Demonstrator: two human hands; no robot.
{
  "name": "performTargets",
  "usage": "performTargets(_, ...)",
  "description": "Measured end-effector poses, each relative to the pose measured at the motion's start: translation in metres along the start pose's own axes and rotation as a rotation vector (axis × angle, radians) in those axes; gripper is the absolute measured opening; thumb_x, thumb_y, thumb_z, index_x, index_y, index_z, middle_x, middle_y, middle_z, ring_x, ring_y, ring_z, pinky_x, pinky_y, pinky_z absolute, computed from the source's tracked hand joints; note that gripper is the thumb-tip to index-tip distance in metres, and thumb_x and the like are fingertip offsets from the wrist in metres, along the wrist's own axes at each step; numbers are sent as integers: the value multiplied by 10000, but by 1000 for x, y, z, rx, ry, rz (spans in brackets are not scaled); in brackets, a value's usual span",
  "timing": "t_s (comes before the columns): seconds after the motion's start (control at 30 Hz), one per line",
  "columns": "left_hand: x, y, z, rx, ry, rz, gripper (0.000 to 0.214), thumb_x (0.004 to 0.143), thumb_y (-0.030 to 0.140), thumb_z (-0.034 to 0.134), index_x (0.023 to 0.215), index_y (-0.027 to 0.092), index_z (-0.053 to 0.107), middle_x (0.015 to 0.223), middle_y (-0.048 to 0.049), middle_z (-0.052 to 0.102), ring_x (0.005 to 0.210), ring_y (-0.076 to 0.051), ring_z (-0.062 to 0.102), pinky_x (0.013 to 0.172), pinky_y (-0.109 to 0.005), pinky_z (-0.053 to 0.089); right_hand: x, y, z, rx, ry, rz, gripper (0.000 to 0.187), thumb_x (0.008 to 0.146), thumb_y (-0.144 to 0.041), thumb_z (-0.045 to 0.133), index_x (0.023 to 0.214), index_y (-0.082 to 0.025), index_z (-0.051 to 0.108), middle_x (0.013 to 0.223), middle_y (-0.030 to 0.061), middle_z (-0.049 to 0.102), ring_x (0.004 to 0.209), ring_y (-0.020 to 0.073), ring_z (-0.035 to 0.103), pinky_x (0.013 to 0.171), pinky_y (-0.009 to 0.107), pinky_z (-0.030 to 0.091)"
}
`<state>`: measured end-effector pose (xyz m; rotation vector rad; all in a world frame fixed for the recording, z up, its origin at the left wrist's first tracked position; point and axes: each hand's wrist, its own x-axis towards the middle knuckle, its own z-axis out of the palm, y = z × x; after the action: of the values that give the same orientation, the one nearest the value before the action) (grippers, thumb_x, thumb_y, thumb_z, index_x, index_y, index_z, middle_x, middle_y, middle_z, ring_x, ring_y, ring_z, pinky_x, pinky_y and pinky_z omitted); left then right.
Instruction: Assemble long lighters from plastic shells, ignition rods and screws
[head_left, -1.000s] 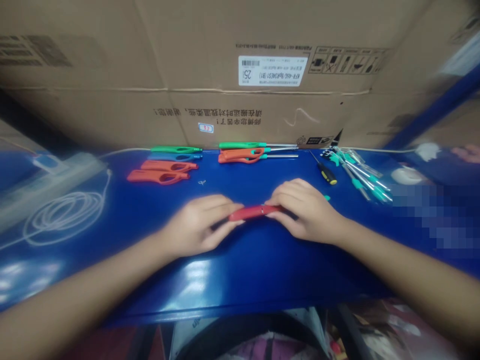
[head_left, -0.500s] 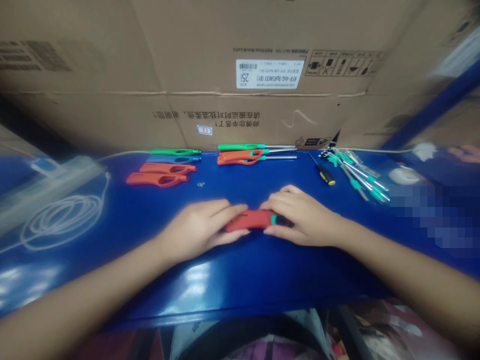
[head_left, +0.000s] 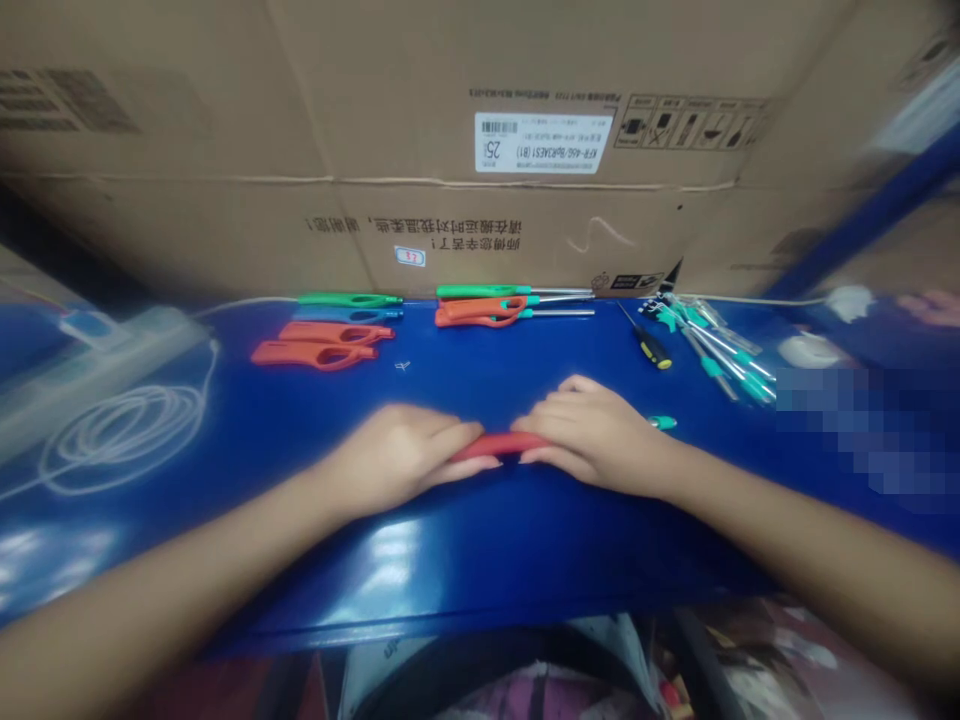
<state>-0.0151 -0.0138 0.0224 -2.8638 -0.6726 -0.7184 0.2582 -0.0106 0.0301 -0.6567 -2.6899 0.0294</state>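
Observation:
A red lighter [head_left: 504, 443] is held level above the blue table, between my two hands. My left hand [head_left: 409, 450] is closed round its left end, fingers over the top and thumb below. Round the right end, my right hand [head_left: 589, 440] is closed too and hides most of that part. A teal tip with metal [head_left: 663, 423] shows just past the right wrist. Behind my hands lie several lighter casings, red ones [head_left: 315, 353], a blue one [head_left: 347, 314] and a green one [head_left: 349, 299]. Lighters with metal tubes [head_left: 484, 310] lie at the back middle.
A black and yellow screwdriver [head_left: 651, 346] and a pile of metal tubes with teal parts [head_left: 724, 350] lie at the back right. A coiled white cable [head_left: 124, 440] and a power strip [head_left: 97, 370] are at left. A cardboard wall [head_left: 420, 110] stands behind the blue table [head_left: 337, 570].
The lighter has turned in my hands, so its narrow side faces me. My right hand now covers the teal and black part, and the teal tip shows more behind my right wrist.

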Motion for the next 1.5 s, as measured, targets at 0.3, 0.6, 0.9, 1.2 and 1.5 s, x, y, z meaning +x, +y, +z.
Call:
performTargets(0.3, -1, -19, -4, -11, 16, -78, 351, 1005, 438, 540, 946, 133, 703, 753, -60, 729, 612, -165, 676, 581, -251, 475, -6, 24, -15, -19, -73, 77, 240, 1027, -297, 501, 1068, -153, 689, 947, 76, 754, 812, 186, 663, 855, 358, 416)
performTargets(0.6, 5, -2, -8, -205, -274, -269, 332, 1026, 394, 474, 1227, 186, 638, 992, -56, 709, 835, -193, 687, 729, -286, 521, -5, 16, -5, -133, 57, 24, 213, 1025, -237, 494, 1038, -145, 686, 936, 81, 764, 791, 187, 666, 812, 350, 390)
performTargets(0.9, 5, -4, -6, -223, -288, -313, 365, 1053, 385, 415, 1300, 192, 601, 1068, -70, 668, 921, -202, 669, 821, -306, 537, -4, 26, -13, -78, 6, 95, 175, 998, -310, 567, 949, -165, 652, 908, 46, 703, 843, 183, 643, 896, 353, 382)
performTargets(1.2, 4, -1, -11, -95, -245, -332, 313, 1044, 370, 422, 1222, 205, 620, 1043, -56, 674, 876, -210, 674, 724, -309, 523, -3, 15, -7, -199, 104, 120, 167, 984, -262, 556, 871, -166, 633, 862, 36, 694, 780, 176, 630, 821, 351, 388)
performTargets(1.5, 6, 10, -4, -155, -290, -335, 316, 1059, 346, 378, 1177, 165, 608, 985, -70, 646, 816, -206, 656, 713, -318, 525, -3, 8, -8, -131, 211, -32, 142, 994, -224, 550, 958, -147, 664, 917, 74, 740, 819, 181, 675, 839, 363, 438)
